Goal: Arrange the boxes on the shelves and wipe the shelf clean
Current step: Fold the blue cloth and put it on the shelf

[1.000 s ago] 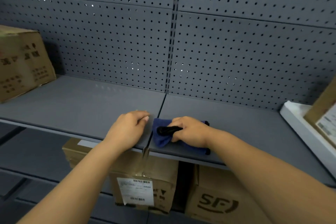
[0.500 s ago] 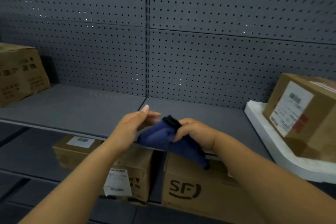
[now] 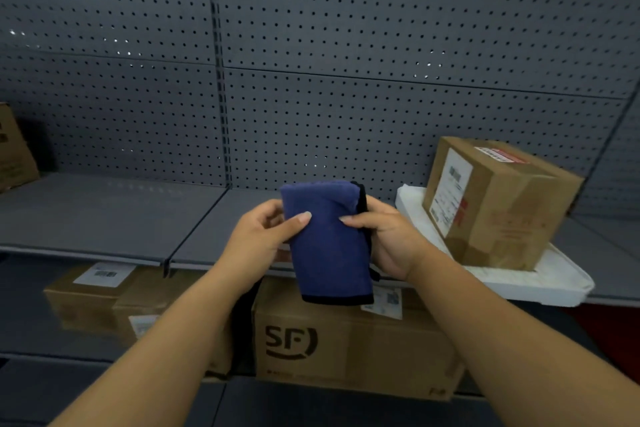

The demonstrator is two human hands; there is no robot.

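Note:
A folded blue cloth (image 3: 327, 246) with a black hem hangs upright in front of the grey shelf (image 3: 104, 215), held off its surface. My left hand (image 3: 263, 236) grips the cloth's left edge and my right hand (image 3: 384, 236) grips its right edge, thumbs on the front. A cardboard box (image 3: 498, 204) with labels sits on a white foam tray (image 3: 540, 282) on the shelf at the right. Another cardboard box (image 3: 14, 152) is partly in view at the shelf's far left.
A grey pegboard wall (image 3: 346, 45) backs the shelf. On the lower shelf stand a box marked SF (image 3: 349, 343) and two smaller cardboard boxes (image 3: 104, 298) to its left. A vertical seam (image 3: 194, 229) splits the shelf into two panels.
The cloth has come up off the shelf edge and both hands now hold it upright and flat. The view has swung right, bringing the box on the foam tray further in.

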